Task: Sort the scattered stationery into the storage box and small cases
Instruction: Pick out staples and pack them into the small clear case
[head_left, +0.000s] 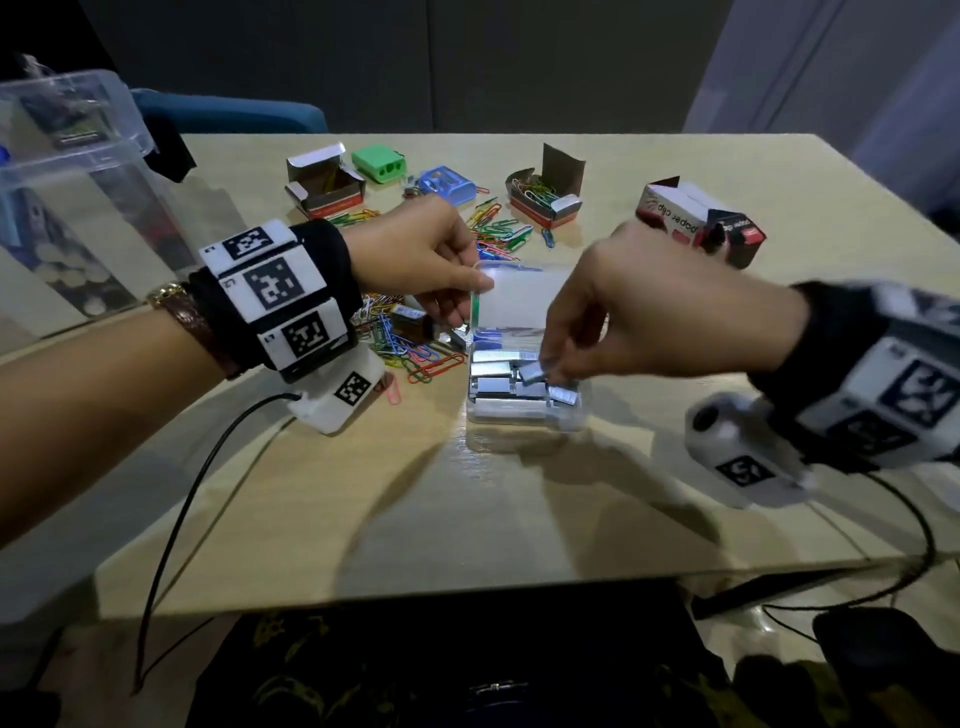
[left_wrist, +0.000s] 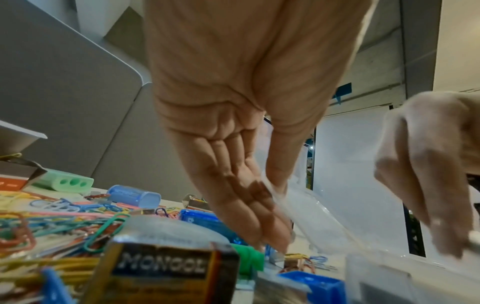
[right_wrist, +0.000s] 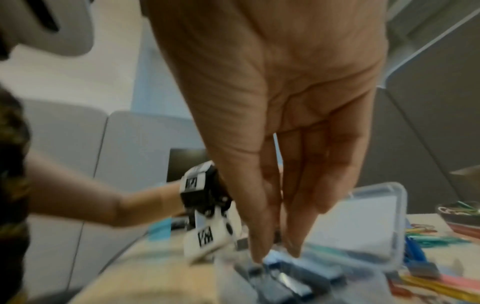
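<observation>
- Nearest the head camera, my right hand (head_left: 639, 306) pinches a small strip of staples (head_left: 534, 372) between thumb and fingertips, just above the other strips lying in the small clear case (head_left: 524, 410).
- My left hand (head_left: 415, 254) grips the left edge of the raised lid (head_left: 522, 293), thumb on the near side and fingers behind, holding it upright.
- Coloured paper clips (head_left: 415, 353) lie scattered on the table (head_left: 467, 509) to the left of and behind the case; the large storage box (head_left: 67, 171) stands at the far left.
- To do this step well, I judge that the strip should be laid flat and parallel to its neighbours, then released low, so it neither tips nor breaks apart.
- Holding the lid well back should leave my fingers room; the blurred wrist views do not show whether the strip touches the pile.
</observation>
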